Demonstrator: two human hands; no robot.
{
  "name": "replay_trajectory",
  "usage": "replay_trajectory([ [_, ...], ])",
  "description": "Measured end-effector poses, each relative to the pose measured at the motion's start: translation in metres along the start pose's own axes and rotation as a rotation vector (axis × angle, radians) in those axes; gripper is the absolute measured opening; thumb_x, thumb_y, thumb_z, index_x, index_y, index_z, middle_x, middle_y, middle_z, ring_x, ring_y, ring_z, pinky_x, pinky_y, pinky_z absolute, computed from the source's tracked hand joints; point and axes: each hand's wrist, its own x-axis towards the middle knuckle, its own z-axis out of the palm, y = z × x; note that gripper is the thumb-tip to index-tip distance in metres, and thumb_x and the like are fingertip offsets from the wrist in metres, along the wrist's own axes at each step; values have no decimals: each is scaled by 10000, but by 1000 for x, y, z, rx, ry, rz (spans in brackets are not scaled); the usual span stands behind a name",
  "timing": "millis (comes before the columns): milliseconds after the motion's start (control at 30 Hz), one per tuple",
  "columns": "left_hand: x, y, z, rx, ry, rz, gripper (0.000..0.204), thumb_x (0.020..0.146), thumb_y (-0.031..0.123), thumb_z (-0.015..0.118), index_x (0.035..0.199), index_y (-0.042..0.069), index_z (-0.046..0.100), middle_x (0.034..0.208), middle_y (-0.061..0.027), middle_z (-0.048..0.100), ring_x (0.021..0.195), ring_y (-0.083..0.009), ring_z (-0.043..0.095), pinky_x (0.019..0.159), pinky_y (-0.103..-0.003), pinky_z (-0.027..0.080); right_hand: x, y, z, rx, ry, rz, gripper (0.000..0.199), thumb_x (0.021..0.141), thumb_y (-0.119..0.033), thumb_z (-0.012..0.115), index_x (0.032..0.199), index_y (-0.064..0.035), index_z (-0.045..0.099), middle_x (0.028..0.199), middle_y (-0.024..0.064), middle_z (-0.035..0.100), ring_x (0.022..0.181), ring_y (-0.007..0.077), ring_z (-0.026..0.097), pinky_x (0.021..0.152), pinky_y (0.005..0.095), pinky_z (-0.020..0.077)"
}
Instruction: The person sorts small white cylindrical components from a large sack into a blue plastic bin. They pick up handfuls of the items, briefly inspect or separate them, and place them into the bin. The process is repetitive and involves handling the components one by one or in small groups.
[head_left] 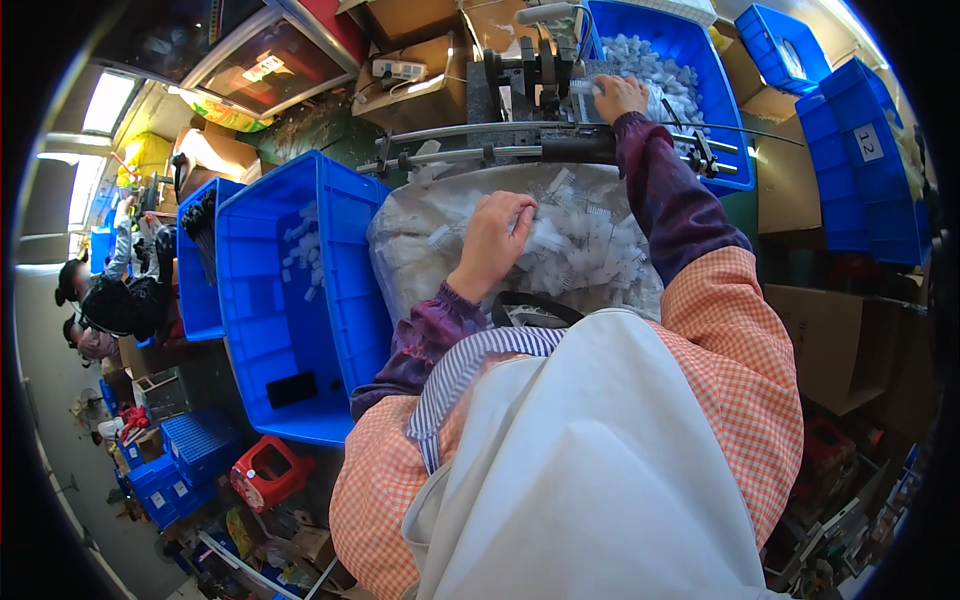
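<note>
My left hand (492, 245) is over a pile of small translucent white plastic pieces (590, 245), several with comb-like teeth. Its fingers are curled in, and whatever they may hold is hidden. Stretched out to the far side, my right hand (622, 98) is closed at the dark metal bench machine (530, 85). A whitish toothed plastic piece (583, 88) shows at its fingertips. The pile lies on a pale plastic sheet (400, 240) close in front of my body.
A metal rail (460, 133) crosses between the pile and machine. One blue bin (345, 260) with a few white pieces and a dark flat object (290, 389) stands left. Another blue bin (715, 75), far right, holds many white pieces. Cardboard boxes (425, 85) stand behind.
</note>
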Motion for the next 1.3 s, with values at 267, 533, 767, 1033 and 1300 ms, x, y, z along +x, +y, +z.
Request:
replay_trajectory([
  [267, 7, 4, -4, -76, 143, -42, 116, 787, 90, 548, 890, 51, 584, 877, -106, 583, 832, -288, 537, 744, -348, 414, -24, -9, -13, -44, 49, -21, 350, 784, -413, 532, 1005, -168, 647, 1107, 68, 548, 1109, 272, 403, 927, 436, 257],
  [533, 11, 1, -3, -86, 197, 19, 94, 814, 81, 545, 893, 40, 576, 858, -91, 564, 818, -237, 534, 705, -308, 419, -23, -55, 11, -33, 116, -117, 294, 799, -326, 495, 964, -129, 639, 1073, 86, 555, 1089, 285, 411, 906, 457, 255],
  [767, 14, 8, -14, -235, 195, -201, 84, 834, 93, 551, 893, 39, 573, 843, -101, 555, 844, -261, 528, 751, -330, 411, -26, -49, 7, -75, 106, -118, 271, 811, -274, 478, 1003, -147, 621, 1073, 81, 559, 1083, 269, 434, 926, 472, 232],
  [1033, 26, 3, -16, -308, 297, -156, 103, 856, 116, 568, 922, 38, 584, 825, -42, 578, 720, -122, 520, 639, -246, 421, -3, 11, -8, -20, -43, -49, 247, 802, -211, 466, 984, -124, 610, 1057, 104, 585, 1056, 271, 533, 913, 463, 317],
  [1300, 36, 19, -9, -629, 131, -179, 95, 861, 79, 578, 915, 1, 582, 907, -42, 629, 737, -58, 559, 659, -195, 462, 8, 67, -58, -204, 132, 225, 192, 796, -213, 484, 907, -119, 609, 1006, 147, 611, 890, 301, 620, 763, 451, 450],
])
